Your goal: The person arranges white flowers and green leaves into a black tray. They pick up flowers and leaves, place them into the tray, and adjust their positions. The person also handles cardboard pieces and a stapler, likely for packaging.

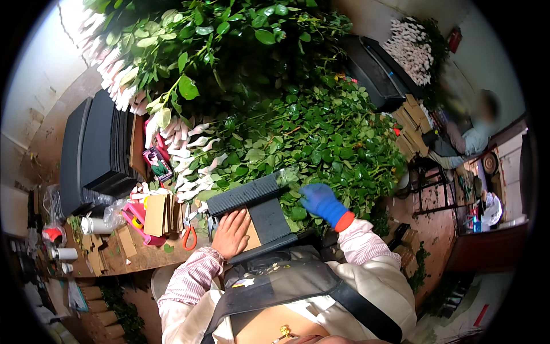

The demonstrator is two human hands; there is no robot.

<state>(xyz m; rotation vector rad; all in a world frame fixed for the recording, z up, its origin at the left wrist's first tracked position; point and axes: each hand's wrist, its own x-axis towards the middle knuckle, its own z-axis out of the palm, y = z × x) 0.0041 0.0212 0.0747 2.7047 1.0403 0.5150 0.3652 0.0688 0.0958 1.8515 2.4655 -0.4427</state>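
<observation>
While flat on cardboard (252,235), left hand (231,235) unclenched; right hand (321,203) by leaves (355,163), grip unclear; printed box (157,164) leftward.

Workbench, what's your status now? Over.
Left hand bare, flat on cardboard. Blue-gloved right hand by leafy greenery, grip unclear. Orange-handled scissors close, leftward.

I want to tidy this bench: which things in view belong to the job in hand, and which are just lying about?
Seemingly in the job:
black folded sheet and brown cardboard, at the left hand
leafy stems, by the gloved right hand
probably the stacked black sheets

Apparently just lying about:
white cylindrical container
crumpled clear plastic
</observation>
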